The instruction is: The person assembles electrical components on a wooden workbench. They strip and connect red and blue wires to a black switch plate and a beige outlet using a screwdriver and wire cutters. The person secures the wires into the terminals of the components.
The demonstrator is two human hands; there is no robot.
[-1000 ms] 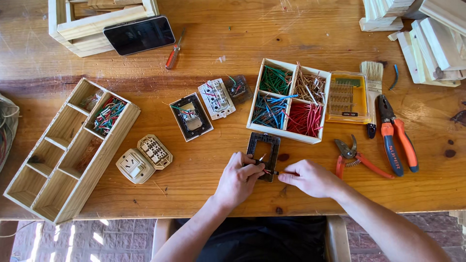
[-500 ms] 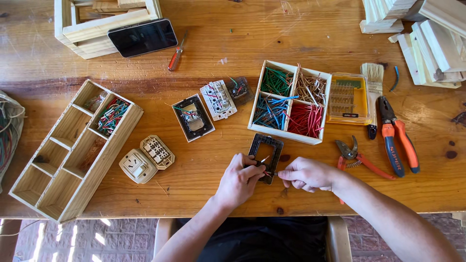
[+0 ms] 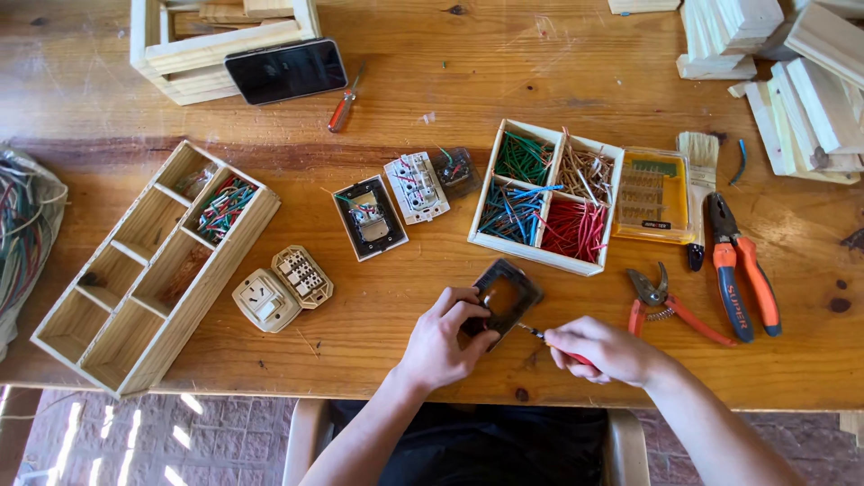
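A dark rectangular switch frame (image 3: 506,297) lies tilted near the front edge of the counter (image 3: 540,81), roughly at its middle. The left hand (image 3: 441,337) grips the frame's lower left side, fingers (image 3: 468,306) curled closed over its edge. The right hand (image 3: 607,349) is just beside it to the right, closed around a small red-handled screwdriver (image 3: 551,340) whose tip touches the frame's lower right corner. The counter is worn wooden planking with knots and marks; below its front edge show a brick-paved floor and part of a chair. Behind the frame stands a white four-compartment box (image 3: 545,198) of green, brown, blue and red wire pieces, with a yellow bit case (image 3: 654,196), a brush (image 3: 697,193), orange pliers (image 3: 742,270) and red cutters (image 3: 670,301) to its right. Left of the box lie three opened switch modules (image 3: 405,198) and two beige sockets (image 3: 281,290). A long wooden divider tray (image 3: 153,270) sits at the front left. Near the back edge are a phone (image 3: 285,70) on a wooden crate and a second screwdriver (image 3: 344,103). Wood offcuts at the back right and a wire bundle at the left edge are cut off. The screwdriver's handle is mostly hidden in the right hand.
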